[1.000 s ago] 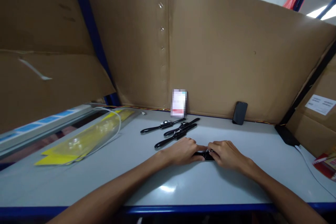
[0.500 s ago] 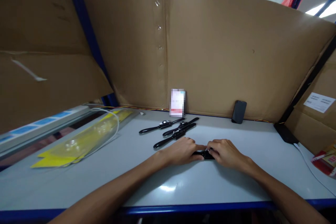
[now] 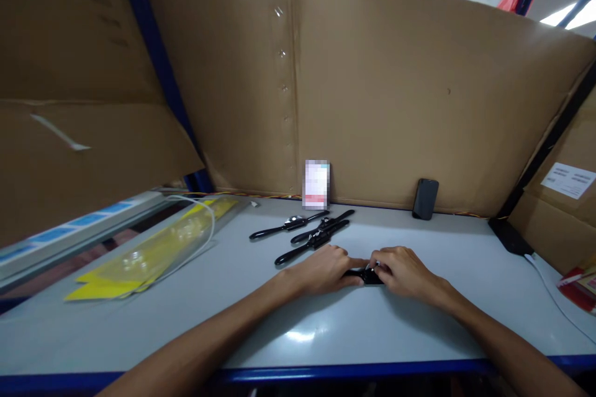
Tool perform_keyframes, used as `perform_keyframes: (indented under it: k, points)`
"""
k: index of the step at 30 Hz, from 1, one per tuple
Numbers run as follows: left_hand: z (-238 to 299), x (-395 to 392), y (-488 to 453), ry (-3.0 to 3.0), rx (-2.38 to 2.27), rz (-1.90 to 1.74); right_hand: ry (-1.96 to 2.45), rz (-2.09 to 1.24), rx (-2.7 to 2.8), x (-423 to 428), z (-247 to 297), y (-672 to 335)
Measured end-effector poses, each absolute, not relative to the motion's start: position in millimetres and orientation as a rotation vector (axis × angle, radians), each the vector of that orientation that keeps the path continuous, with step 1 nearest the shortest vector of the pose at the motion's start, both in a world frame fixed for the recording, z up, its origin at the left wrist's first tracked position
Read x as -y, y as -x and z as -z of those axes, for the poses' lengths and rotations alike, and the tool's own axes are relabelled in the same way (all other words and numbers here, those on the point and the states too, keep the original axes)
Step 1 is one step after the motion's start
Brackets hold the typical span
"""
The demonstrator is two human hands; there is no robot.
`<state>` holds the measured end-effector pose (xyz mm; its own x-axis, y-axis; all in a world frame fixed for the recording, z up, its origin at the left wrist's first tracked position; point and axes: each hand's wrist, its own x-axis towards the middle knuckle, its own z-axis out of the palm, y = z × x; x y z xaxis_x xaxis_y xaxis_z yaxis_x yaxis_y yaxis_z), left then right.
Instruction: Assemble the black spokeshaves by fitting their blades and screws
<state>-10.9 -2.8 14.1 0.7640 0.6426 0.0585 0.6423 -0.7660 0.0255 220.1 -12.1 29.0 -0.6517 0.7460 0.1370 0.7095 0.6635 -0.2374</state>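
A black spokeshave [image 3: 374, 277] lies low over the table between my two hands, largely covered by them. My left hand [image 3: 326, 270] is closed around its left handle, with the index finger stretched toward the middle. The fingers of my right hand [image 3: 401, 270] are bent and pinched at the middle of the tool, where a bit of shiny metal shows. What the right fingertips press on is hidden. Behind my left hand lie three more black spokeshaves, one nearest me [image 3: 293, 254], one just behind it [image 3: 302, 236] and one farther left [image 3: 267, 232].
A phone with a lit screen [image 3: 316, 185] leans on the cardboard wall [image 3: 372, 87]; a dark phone [image 3: 425, 199] leans farther right. Yellow-backed clear plastic bags [image 3: 153, 254] and a white cable [image 3: 212, 229] lie left. A power strip [image 3: 84, 223] runs along the left edge.
The camera view has shifted slightly. Both hands stay on the spokeshave in almost the same pose, with only slight finger movement at most.
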Motion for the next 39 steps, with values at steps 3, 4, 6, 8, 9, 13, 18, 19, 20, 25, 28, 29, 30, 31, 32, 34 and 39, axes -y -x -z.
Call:
perform_keyframes:
  k: [3,4,6,8,9,13,18,19,20,25,28,29,30,31,32,34,39]
  points:
    - [-15.2,3.4,10.5,-2.943,-1.069,-0.106,1.124,-0.256,2.634,11.9,-26.6,-219.3]
    - [-15.1,3.5,10.5,-2.942,-1.070,-0.106,1.127,-0.259,2.625,11.9,-25.5,-218.7]
    - [-14.2,3.1,10.7,-2.946,-1.078,-0.114,1.187,-0.261,2.598,12.1,-23.6,-217.4]
    - [-12.6,2.3,11.2,-2.951,-1.079,-0.137,1.311,-0.249,2.561,12.1,-22.6,-216.4]
    - [-11.7,1.9,11.4,-2.951,-1.078,-0.153,1.370,-0.244,2.545,11.9,-22.5,-216.3]
    - [-10.5,1.1,11.9,-2.941,-1.063,-0.170,1.310,-0.293,2.577,9.3,-22.7,-218.4]
    - [-12.5,2.0,11.3,-2.947,-1.084,-0.113,1.184,-0.310,2.585,6.8,-23.5,-220.6]
    - [-12.9,2.3,11.2,-2.952,-1.087,-0.113,1.199,-0.320,2.569,7.3,-23.9,-219.9]
    - [-13.2,2.6,11.1,-2.958,-1.091,-0.116,1.225,-0.332,2.549,8.1,-24.4,-218.8]
    - [-14.9,3.7,10.1,-2.973,-1.117,-0.076,1.430,-0.331,2.479,13.1,-24.5,-210.0]
    - [-15.6,4.0,9.4,-2.976,-1.115,-0.065,1.425,-0.347,2.470,12.8,-21.1,-208.5]
    - [-15.6,4.0,9.2,-2.976,-1.117,-0.065,1.404,-0.362,2.466,12.0,-19.8,-209.3]
    - [-15.5,3.9,9.1,-2.975,-1.119,-0.067,1.389,-0.371,2.460,11.1,-18.7,-210.6]
    - [-15.2,3.8,9.0,-2.972,-1.119,-0.071,1.390,-0.373,2.457,10.2,-18.0,-212.3]
    - [-14.8,3.7,9.1,-2.969,-1.117,-0.081,1.406,-0.369,2.457,9.5,-17.8,-214.0]
    - [-13.7,3.2,9.7,-2.966,-1.102,-0.114,1.435,-0.354,2.482,8.8,-18.7,-216.9]
    - [-11.5,2.0,11.7,-2.948,-1.081,-0.171,1.240,-0.383,2.574,9.1,-21.0,-218.3]
